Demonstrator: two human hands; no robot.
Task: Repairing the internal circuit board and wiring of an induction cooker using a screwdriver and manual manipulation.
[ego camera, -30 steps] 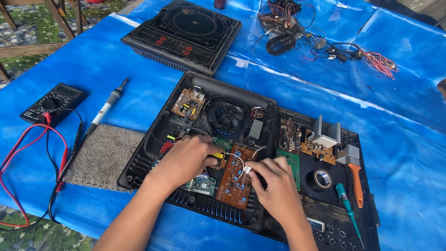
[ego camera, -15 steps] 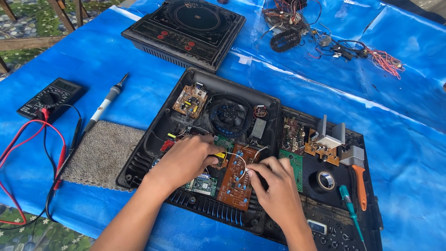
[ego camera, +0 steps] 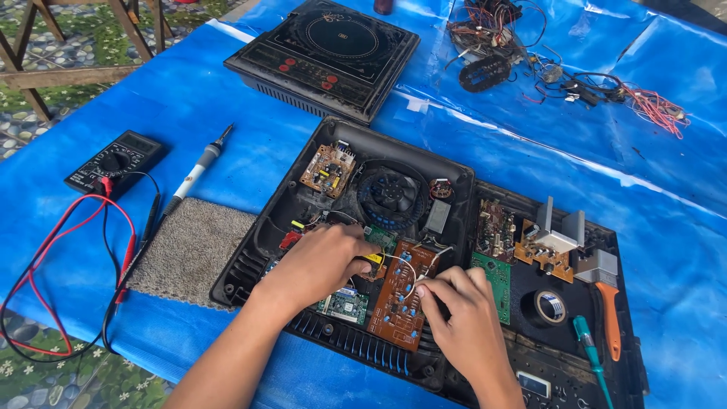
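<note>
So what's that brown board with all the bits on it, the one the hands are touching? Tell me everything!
The brown circuit board is a long flat rectangle, coppery brown, dotted with small blue parts and thin white wires. It lies tilted inside the open black cooker shell, near its front edge, between a small green board and another green board. The right hand rests its fingers on the right side; the left hand pinches something yellow at the top-left corner.

Single head-worn view, steeply downward and close over the opened cooker base (ego camera: pixel 303 250) on the blue tarp (ego camera: pixel 189 98).
</note>
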